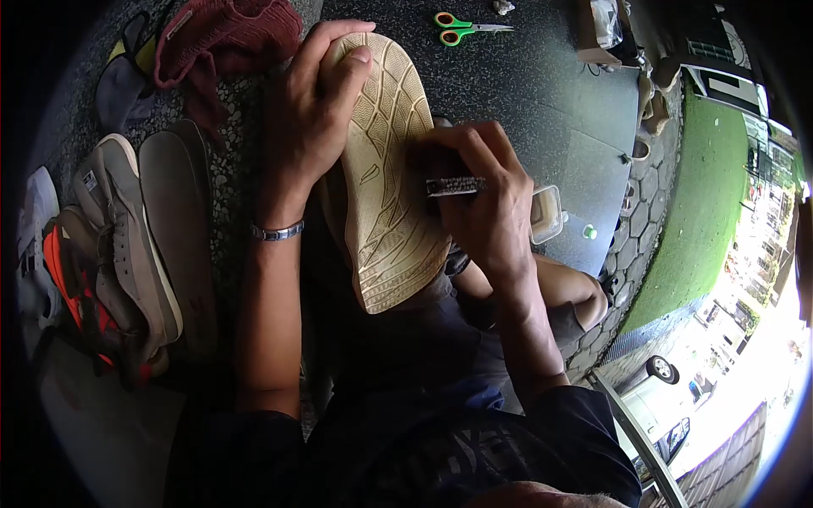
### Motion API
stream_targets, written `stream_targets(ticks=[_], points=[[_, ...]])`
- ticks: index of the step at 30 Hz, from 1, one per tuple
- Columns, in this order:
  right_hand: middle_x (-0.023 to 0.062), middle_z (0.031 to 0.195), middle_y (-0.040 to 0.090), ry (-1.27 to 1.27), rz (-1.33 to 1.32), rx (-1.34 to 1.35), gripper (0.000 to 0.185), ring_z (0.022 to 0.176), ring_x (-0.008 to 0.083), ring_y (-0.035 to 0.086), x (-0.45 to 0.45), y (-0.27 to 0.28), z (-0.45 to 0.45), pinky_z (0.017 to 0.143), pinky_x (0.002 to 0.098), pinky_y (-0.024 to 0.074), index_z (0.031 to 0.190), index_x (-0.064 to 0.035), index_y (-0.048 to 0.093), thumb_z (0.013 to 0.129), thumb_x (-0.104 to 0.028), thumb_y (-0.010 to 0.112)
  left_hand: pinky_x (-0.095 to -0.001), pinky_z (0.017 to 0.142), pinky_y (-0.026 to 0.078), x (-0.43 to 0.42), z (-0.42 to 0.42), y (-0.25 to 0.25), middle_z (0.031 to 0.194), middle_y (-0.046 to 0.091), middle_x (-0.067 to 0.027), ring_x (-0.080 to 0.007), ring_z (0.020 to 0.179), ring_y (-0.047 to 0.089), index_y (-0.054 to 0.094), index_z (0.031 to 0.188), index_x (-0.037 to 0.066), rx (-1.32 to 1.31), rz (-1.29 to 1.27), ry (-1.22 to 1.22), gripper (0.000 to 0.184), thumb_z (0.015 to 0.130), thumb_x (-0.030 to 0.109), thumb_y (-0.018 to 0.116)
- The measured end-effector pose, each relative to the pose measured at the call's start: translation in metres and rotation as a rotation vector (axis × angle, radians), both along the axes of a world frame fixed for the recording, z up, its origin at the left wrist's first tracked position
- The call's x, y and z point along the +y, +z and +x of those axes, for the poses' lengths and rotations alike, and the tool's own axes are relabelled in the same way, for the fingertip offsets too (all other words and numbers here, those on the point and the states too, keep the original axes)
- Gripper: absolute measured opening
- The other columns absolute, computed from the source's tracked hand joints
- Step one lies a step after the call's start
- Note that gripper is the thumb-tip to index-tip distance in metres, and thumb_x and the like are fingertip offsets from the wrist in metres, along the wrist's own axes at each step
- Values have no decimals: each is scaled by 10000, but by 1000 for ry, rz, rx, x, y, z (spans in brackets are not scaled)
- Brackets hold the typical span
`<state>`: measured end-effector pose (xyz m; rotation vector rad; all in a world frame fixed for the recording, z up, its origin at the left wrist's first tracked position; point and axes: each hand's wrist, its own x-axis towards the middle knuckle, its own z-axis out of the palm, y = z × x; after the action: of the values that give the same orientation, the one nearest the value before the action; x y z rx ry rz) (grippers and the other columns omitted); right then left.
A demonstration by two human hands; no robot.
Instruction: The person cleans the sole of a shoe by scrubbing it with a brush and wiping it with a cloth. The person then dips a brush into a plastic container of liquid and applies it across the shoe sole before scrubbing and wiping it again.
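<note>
Tan grooved sole (pixel 385 161), left fingers (pixel 345 80); block (pixel 455 186), right fingers (pixel 481 152).

Shoe sole (pixel 385 161): tan, crisscross lines
Held block (pixel 454 186): dark, pale-speckled edge
Scissor handles (pixel 451 36), 12 o'clock: green, orange
Cloth (pixel 233 38), 11 o'clock: maroon

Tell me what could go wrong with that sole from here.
The left hand grips the tan sole only near one end, so it might twist. The right hand, holding a dark block by the sole's edge, could slip. The plastic tub nearby might get knocked.
</note>
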<state>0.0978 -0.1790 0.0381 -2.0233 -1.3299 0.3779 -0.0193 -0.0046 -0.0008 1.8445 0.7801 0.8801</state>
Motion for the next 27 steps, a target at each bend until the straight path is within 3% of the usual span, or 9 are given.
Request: stream_targets(ticks=[2,5,9,12,21,24,27], points=[[56,1024,674,-1,68,-22,388,854,296,736,-6,-9,-3,691,407,601,1114,-157,706,767,16,714,-323,641,498,-1,1,2,784,673,-86,-175,697,668,681,1216,125,8,4,10,282,1014,294,582],[71,1047,680,-74,75,43,357,880,291,739,-9,-10,-5,724,393,605,1111,-132,710,785,12,722,-280,937,473,-4,-3,16,1120,702,-87,-152,1005,638,662,1281,70,145,-153,-48,342,1029,264,536],[98,1034,684,-143,29,-13,317,909,284,740,-2,-6,2,756,375,598,1107,-112,716,816,15,725,-268,868,475,-6,-1,15,1020,689,-60,-127,910,616,665,1279,77,86,-98,-27,349,1026,279,537],[109,983,710,-118,59,151,205,925,263,729,-2,-5,-5,797,362,568,1095,-59,732,907,11,689,-269,833,474,-5,0,17,973,678,-47,-119,870,602,668,1277,80,108,-60,-7,353,1027,290,535],[90,993,692,-213,-19,-40,247,872,245,715,1,-2,-8,746,365,560,1100,-80,733,874,15,700,-261,815,467,-5,-1,15,952,660,-38,-102,853,581,673,1273,81,100,-107,-19,343,1027,283,542],[82,983,684,-167,-68,-124,298,870,262,718,-1,1,-12,741,366,561,1099,-84,733,830,41,701,-266,850,474,-4,-3,14,995,672,-49,-112,891,598,672,1268,75,113,-103,-30,332,1028,264,542],[54,980,647,-68,6,-118,527,888,279,700,-4,-5,-11,737,402,577,1135,-142,701,635,23,726,-275,890,480,-4,-1,10,1044,684,-62,-127,940,615,669,1266,68,54,-91,-32,325,1028,248,542]])
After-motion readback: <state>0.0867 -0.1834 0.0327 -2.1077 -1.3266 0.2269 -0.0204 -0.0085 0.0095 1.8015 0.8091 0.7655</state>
